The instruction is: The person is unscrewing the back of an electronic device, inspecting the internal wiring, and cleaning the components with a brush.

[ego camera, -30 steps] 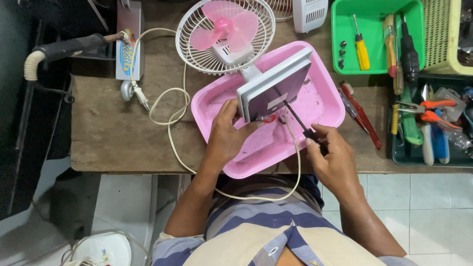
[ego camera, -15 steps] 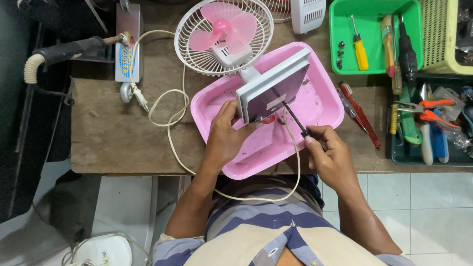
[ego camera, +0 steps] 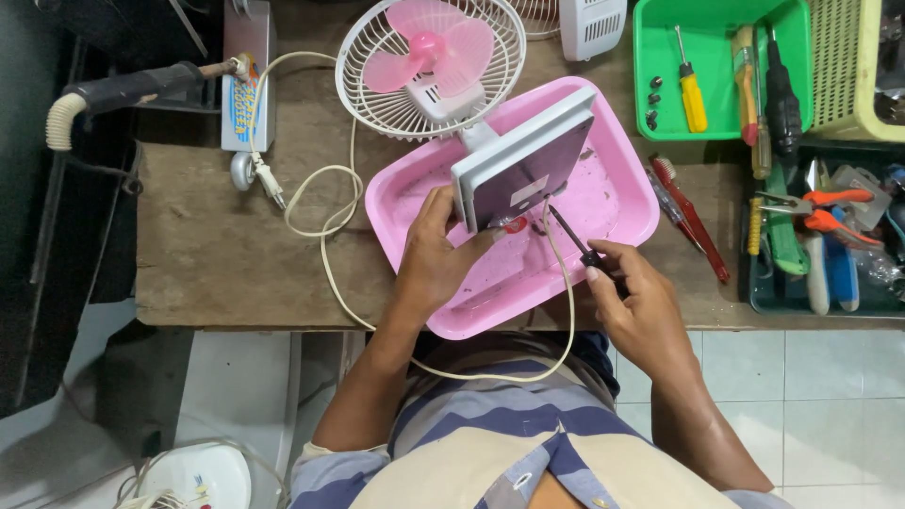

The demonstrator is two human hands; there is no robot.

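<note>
Screwdriver (ego camera: 571,234) is pinched in the right hand (ego camera: 641,306), its shaft slanted toward eleven o'clock into the underside of the fan base (ego camera: 523,160), which is gripped at nine o'clock by the left hand (ego camera: 438,254) over the pink tray (ego camera: 622,203).

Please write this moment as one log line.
left hand: holds fan base | right hand: screwdriver at base | pink tray beneath

A single head-worn view looks almost straight down — from close above — onto the wooden desk (ego camera: 217,254), the person's chest at the bottom edge.
</note>
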